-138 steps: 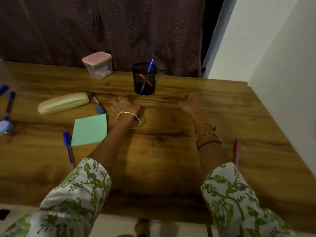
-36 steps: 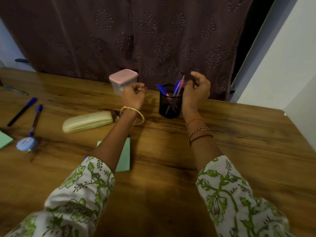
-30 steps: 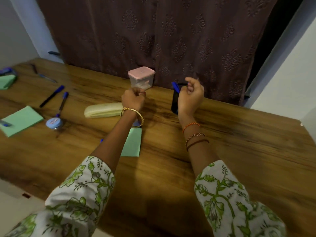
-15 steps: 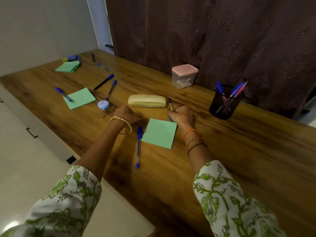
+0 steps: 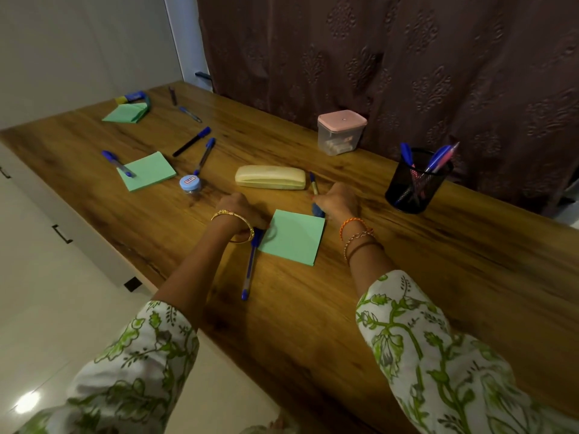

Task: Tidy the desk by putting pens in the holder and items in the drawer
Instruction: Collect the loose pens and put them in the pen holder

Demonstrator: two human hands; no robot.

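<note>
The black mesh pen holder [image 5: 418, 183] stands at the back right of the desk with several pens in it. My right hand [image 5: 340, 202] is curled down on a pen [image 5: 313, 183] that lies beside the yellow case [image 5: 271, 177]; its blue end pokes out under the hand. My left hand [image 5: 241, 209] sits knuckles up at the cap end of a blue pen [image 5: 249, 267] lying left of a green sticky pad [image 5: 293, 236]. Its fingers are hidden under the hand. More pens [image 5: 203, 156] lie to the far left.
A pink-lidded box [image 5: 341, 133] stands by the curtain. A small blue-lidded jar [image 5: 190, 184], a second green pad [image 5: 147, 171] with a pen on it, and folded green paper [image 5: 127, 112] lie on the left. White drawer fronts with a black handle [image 5: 62, 234] run under the desk's left edge.
Both hands came away from the pen holder to the desk middle. Since half a second ago the left hand slid toward the blue pen's cap; the right stays on the pen by the case.
</note>
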